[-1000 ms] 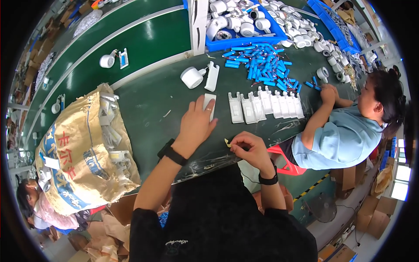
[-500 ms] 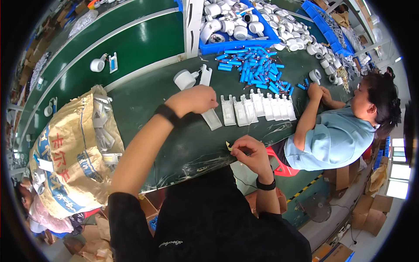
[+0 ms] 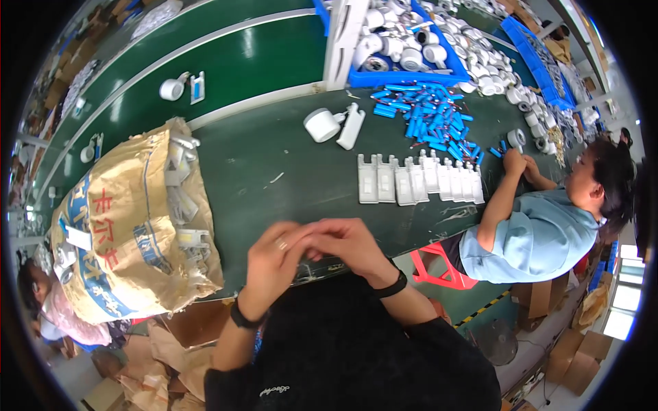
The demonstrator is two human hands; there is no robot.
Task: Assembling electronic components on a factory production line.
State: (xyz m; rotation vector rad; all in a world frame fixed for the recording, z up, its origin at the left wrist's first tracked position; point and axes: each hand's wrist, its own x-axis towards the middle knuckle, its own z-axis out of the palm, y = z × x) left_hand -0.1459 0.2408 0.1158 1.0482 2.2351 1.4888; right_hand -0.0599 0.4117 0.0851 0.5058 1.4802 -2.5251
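Note:
Near the front edge of the green table, my left hand (image 3: 273, 257) and my right hand (image 3: 351, 245) meet with their fingertips pressed together. Both are closed in a pinch, and what lies between the fingers is too hidden to name. Beyond them a row of several flat white plastic casings (image 3: 403, 183) lies side by side, touched by neither hand. Further back, a round white lamp-like head (image 3: 322, 125) rests beside a tilted white casing (image 3: 351, 127).
Blue cylindrical battery cells (image 3: 432, 116) lie heaped behind the row. A blue bin (image 3: 411, 78) holds white round parts. At the left stands a big woven sack (image 3: 123, 226) of white parts. A co-worker (image 3: 531, 226) in light blue sits at the right, beside a red stool (image 3: 439, 268).
My left hand has drawn back from the white casings to meet my right hand near my body. The small yellow strip seen earlier in my right fingers no longer shows. The view has shifted.

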